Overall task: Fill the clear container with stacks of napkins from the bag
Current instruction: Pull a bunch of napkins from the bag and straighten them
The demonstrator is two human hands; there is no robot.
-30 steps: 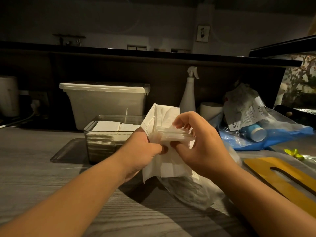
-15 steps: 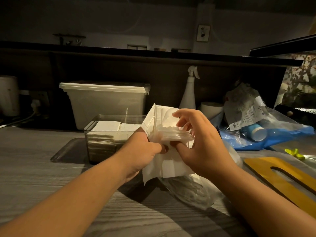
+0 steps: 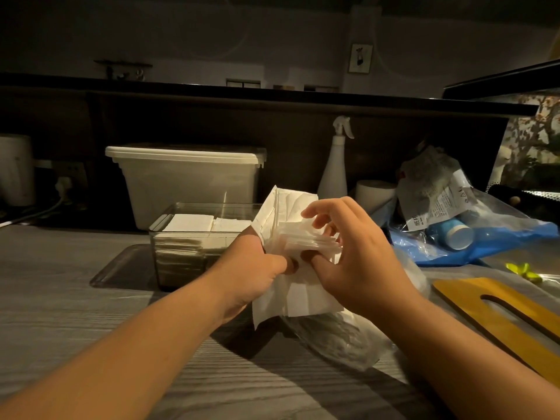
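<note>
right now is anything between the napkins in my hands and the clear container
Nothing visible does. The left hand and right hand hold the napkin stack just right of the clear container. Its top is open, with packed napkins inside.

Dim warm light, wide-angle edge distortion

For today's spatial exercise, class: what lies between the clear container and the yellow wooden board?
In the head view, the left hand and right hand hold a napkin stack there, above the crumpled plastic bag.
</note>
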